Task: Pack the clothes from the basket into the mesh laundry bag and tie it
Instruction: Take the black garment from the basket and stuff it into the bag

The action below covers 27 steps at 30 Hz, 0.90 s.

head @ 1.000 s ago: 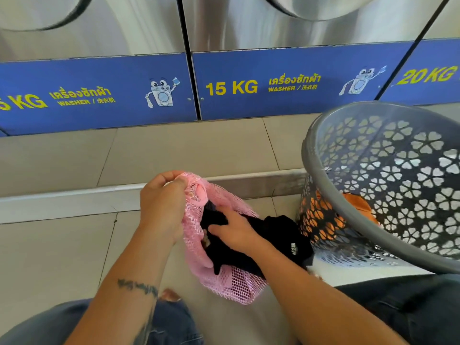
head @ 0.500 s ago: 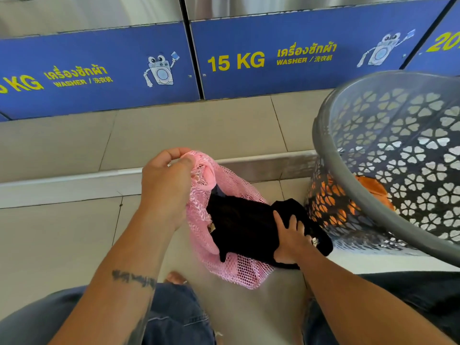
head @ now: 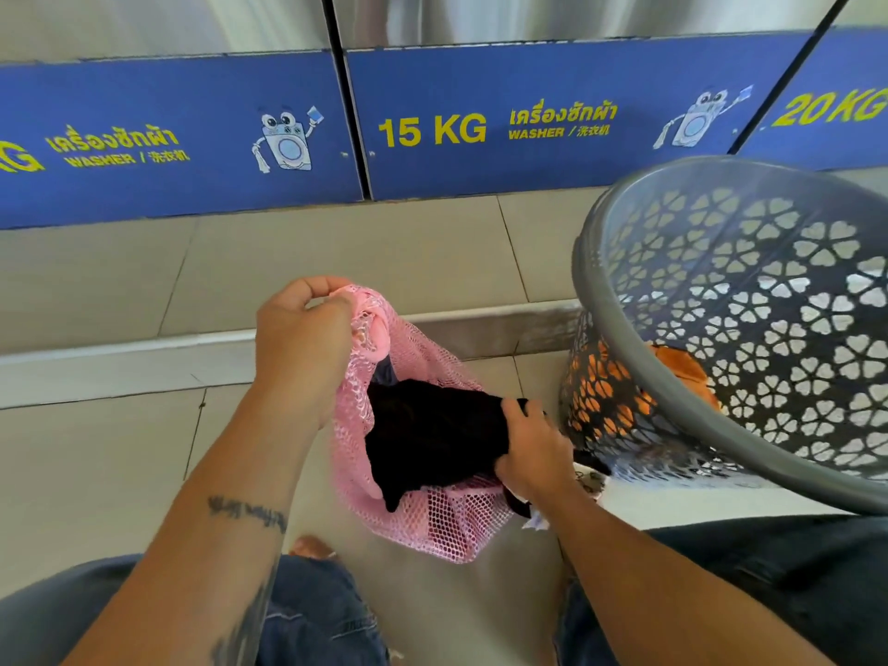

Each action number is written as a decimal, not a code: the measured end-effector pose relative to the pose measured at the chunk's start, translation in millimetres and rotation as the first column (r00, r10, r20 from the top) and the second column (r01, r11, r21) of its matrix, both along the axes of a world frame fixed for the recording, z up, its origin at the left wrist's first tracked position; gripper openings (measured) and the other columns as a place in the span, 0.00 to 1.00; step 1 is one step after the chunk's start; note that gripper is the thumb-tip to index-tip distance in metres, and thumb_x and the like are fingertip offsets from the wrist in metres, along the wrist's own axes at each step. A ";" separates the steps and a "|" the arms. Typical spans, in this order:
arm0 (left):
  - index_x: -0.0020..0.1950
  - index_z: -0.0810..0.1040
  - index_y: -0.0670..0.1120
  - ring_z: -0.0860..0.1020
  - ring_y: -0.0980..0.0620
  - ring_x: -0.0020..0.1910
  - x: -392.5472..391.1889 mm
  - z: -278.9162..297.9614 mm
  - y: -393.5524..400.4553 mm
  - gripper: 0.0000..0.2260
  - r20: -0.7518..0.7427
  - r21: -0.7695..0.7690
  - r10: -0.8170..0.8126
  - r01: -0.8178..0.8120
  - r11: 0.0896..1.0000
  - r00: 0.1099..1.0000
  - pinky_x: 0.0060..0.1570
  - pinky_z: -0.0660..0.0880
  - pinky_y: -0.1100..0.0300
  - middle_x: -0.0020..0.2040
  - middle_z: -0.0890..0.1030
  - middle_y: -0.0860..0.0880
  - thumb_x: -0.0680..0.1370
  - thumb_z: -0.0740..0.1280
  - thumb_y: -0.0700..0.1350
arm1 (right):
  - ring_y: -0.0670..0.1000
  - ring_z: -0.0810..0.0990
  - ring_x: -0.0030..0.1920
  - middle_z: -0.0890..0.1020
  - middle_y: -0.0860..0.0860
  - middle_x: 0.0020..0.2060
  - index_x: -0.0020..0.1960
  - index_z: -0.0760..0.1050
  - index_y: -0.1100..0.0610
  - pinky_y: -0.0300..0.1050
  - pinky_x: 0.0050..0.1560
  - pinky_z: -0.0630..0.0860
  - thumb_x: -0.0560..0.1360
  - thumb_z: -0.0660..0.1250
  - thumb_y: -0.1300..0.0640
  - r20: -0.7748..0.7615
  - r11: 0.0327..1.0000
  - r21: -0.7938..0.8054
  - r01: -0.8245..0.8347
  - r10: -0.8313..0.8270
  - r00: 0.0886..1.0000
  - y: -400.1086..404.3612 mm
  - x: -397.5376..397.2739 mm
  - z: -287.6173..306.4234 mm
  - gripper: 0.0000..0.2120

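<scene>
Left hand (head: 300, 343) pinches the pink mesh laundry bag (head: 432, 516) rim, right hand (head: 531, 454) grips the black garment (head: 432, 435); hold the mouth wide, push deep.

left hand (head: 300, 338) fisted, right hand (head: 531, 449) gripping

Washer labels we can read on the blue panels

On the middle blue panel (head: 552, 122) we read "15 KG" and "WASHER" in yellow beside Thai and Chinese script; the left blue panel (head: 168, 141) repeats "WASHER" after a cut-off "G", and the far-right blue panel (head: 826, 108) shows "20 KG".
</scene>
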<state>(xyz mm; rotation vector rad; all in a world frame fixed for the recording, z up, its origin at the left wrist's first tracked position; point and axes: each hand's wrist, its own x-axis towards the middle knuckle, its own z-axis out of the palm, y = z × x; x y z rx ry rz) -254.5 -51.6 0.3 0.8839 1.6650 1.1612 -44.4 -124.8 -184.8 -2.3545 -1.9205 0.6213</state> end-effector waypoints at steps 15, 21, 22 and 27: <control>0.40 0.83 0.51 0.83 0.44 0.45 -43.7 20.1 -37.6 0.05 0.152 -0.031 0.115 -0.112 0.993 0.982 0.55 0.80 0.43 0.45 0.85 0.45 0.71 0.71 0.41 | 0.56 0.74 0.61 0.74 0.55 0.61 0.73 0.66 0.53 0.53 0.66 0.73 0.73 0.68 0.54 -0.663 0.981 0.191 -0.032 0.153 0.733 8.1 -160.0 102.4 0.29; 0.44 0.81 0.49 0.83 0.44 0.45 -56.8 20.7 -30.0 0.09 0.304 -0.081 0.113 -0.092 0.992 0.946 0.47 0.79 0.51 0.48 0.84 0.43 0.77 0.68 0.36 | 0.62 0.62 0.72 0.61 0.58 0.74 0.81 0.46 0.52 0.61 0.74 0.61 0.78 0.60 0.52 -0.480 0.965 0.193 -0.177 0.250 0.841 24.7 -190.1 54.3 0.37; 0.44 0.81 0.48 0.82 0.46 0.42 -58.9 20.9 -27.4 0.09 0.325 -0.086 0.112 -0.089 0.992 0.939 0.44 0.78 0.52 0.46 0.83 0.43 0.78 0.67 0.35 | 0.63 0.57 0.75 0.58 0.59 0.77 0.81 0.44 0.53 0.65 0.75 0.57 0.78 0.59 0.51 -0.400 0.962 0.146 -0.233 0.273 0.875 31.0 -192.8 47.3 0.38; 0.45 0.79 0.48 0.81 0.49 0.37 -62.3 19.2 -20.2 0.09 0.398 -0.108 0.064 -0.022 0.994 0.915 0.38 0.78 0.55 0.42 0.82 0.46 0.79 0.65 0.35 | 0.60 0.49 0.80 0.53 0.59 0.80 0.81 0.46 0.58 0.69 0.75 0.52 0.79 0.58 0.46 -0.174 0.908 -0.247 -0.339 0.303 0.937 59.1 -183.9 30.7 0.37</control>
